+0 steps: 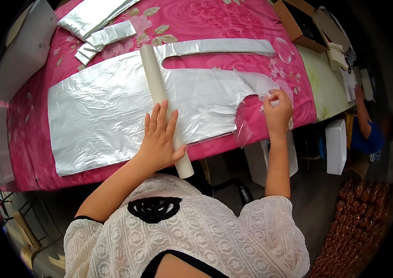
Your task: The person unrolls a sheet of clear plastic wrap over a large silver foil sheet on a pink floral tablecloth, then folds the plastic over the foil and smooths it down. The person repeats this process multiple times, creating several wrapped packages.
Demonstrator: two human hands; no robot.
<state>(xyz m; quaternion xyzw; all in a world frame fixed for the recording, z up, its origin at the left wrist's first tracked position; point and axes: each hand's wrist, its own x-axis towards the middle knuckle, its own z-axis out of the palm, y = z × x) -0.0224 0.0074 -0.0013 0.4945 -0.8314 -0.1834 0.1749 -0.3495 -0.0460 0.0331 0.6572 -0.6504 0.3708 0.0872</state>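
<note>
A silver plastic carrier bag (99, 111) lies flat and wrinkled on the pink table, with two long strap-like handles pointing right. Across its middle rests a pale cardboard tube (152, 74), slanting past the table's near edge. My left hand (159, 139) presses on the tube's lower part with its fingers stretched and spread. At the near handle's end, my right hand (278, 111) is closed in a pinch on thin clear plastic. A loose flap of clear plastic (244, 132) hangs below the cut-out beside it.
Folded silver bags (97, 18) and smaller silver packets (108, 37) lie at the far left. A white bin (23, 51) stands by the left edge. An open cardboard box (300, 25) is at the far right. Another person in blue (365, 134) is beyond the right side.
</note>
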